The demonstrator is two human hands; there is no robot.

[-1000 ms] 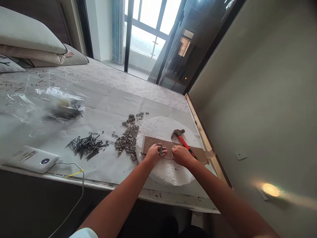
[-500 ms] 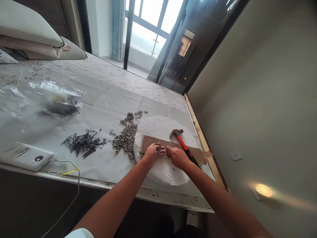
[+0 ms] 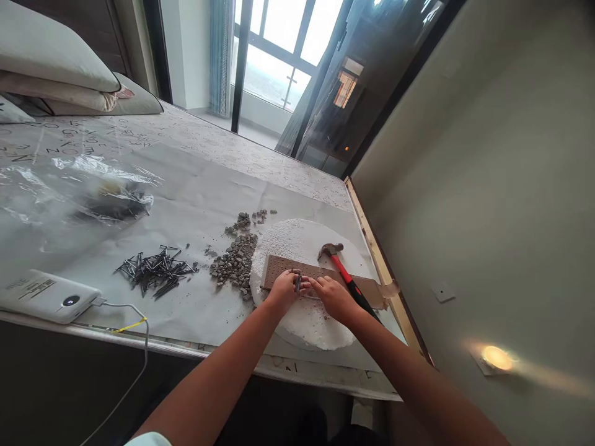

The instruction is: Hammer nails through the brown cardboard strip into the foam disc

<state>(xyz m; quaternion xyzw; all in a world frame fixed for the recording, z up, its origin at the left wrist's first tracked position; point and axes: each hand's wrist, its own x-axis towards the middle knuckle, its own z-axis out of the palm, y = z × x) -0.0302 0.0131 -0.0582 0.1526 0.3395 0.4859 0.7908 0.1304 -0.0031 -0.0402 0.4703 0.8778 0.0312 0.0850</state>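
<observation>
My left hand [image 3: 284, 290] is closed around a few dark nails [image 3: 298, 283], which stick up between its thumb and fingers. It is over the brown perforated board [image 3: 279, 265]. My right hand [image 3: 333, 296] meets the left fingertips, its fingers drawn together; whatever is in them is too small to make out. The board lies across a round white foam slab [image 3: 297, 232]. Beside my right hand, a claw hammer [image 3: 343, 269] with a red and black handle rests on the board, head pointing away.
Left of the slab are grey rubble pieces [image 3: 235, 263] and a pile of loose nails [image 3: 155, 271]. Farther left lie a clear plastic bag [image 3: 109, 192] and a white power bank [image 3: 49, 296] with a cable. A wooden edge strip [image 3: 372, 241] and the wall bound the right side.
My right fingers have straightened somewhat and shifted slightly toward the left fingertips. My left hand keeps the nails in nearly the same place. The hammer and board have not moved.
</observation>
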